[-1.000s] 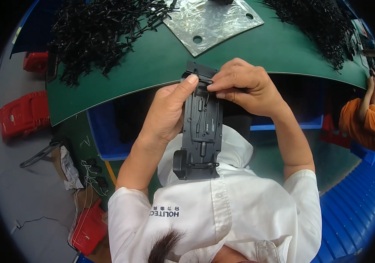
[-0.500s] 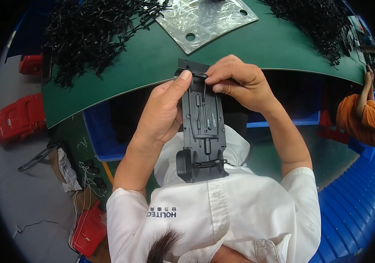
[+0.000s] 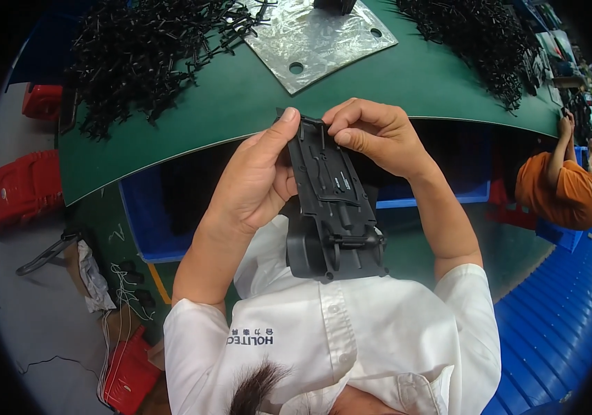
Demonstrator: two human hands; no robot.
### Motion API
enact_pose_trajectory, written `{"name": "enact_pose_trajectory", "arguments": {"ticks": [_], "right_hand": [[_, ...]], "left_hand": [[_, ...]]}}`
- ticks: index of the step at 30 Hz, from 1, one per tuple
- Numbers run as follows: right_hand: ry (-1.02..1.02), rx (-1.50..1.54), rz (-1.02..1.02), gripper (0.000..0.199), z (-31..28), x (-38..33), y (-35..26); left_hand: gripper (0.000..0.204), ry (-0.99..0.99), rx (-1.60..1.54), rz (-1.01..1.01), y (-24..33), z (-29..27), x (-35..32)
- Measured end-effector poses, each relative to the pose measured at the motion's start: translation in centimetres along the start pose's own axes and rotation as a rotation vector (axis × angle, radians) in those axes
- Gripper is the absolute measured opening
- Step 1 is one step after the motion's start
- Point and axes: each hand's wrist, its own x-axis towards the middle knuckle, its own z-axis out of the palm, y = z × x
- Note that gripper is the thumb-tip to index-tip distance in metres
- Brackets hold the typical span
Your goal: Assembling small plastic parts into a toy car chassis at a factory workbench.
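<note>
— Two hands on one part: the left hand (image 3: 254, 183) wraps the long edge of the black plastic chassis (image 3: 330, 200), thumb up along its rim, and the right hand (image 3: 372, 135) pinches the far end with fingertips bunched together. Both are closed on it.

— Where is it, exactly?

— In the air between the person's chest and the near edge of the green bench (image 3: 240, 104), not resting on anything. The wider end hangs toward the white shirt (image 3: 351, 332).

— What could go wrong?

— The right fingertips cover only the thin end. If they press or twist hard there, I'd judge the slim ribs could flex or snap. And since nothing supports it from below, a slip would likely drop it into the blue bin (image 3: 147, 221) under the bench edge, or to the floor.

— How does the part look?

— Long, narrow, matt black, with moulded ribs and channels down its face and two rounded housings at the wide end. No crack that I can see, though the end under the fingers is hidden.

— Anything close by?

— Heaps of small black parts (image 3: 143, 55) and a metal plate (image 3: 316, 38) on the bench, well apart from the hands.
</note>
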Motion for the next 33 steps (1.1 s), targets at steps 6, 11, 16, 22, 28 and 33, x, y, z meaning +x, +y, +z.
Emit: {"name": "enact_pose_trajectory", "arguments": {"ticks": [6, 11, 16, 22, 28, 33], "right_hand": [[0.011, -0.019, -0.024, 0.01, 0.4, -0.1, 0.0], [-0.005, 0.012, -0.011, 0.011, 0.8, -0.3, 0.0], [0.0, -0.012, -0.06, 0.011, 1.2, -0.5, 0.5], [-0.032, -0.049, -0.041, 0.011, 0.9, -0.9, 0.3], [-0.085, -0.274, -0.149, 0.01, 0.6, -0.8, 0.1], [-0.04, -0.507, -0.327, 0.011, 0.9, -0.9, 0.4]], "left_hand": [[0.039, -0.029, -0.02, -0.014, 0.2, 0.1, -0.5], [0.039, -0.01, -0.042, -0.03, 0.3, 0.0, -1.0], [0.038, -0.005, -0.049, -0.04, 0.2, -0.3, -1.1], [0.037, -0.012, -0.056, -0.079, 0.1, -0.7, -1.4], [0.032, 0.077, 0.021, -0.071, 0.0, -0.2, -1.8], [0.03, 0.076, 0.068, -0.07, -0.4, -1.5, -1.2]]}}
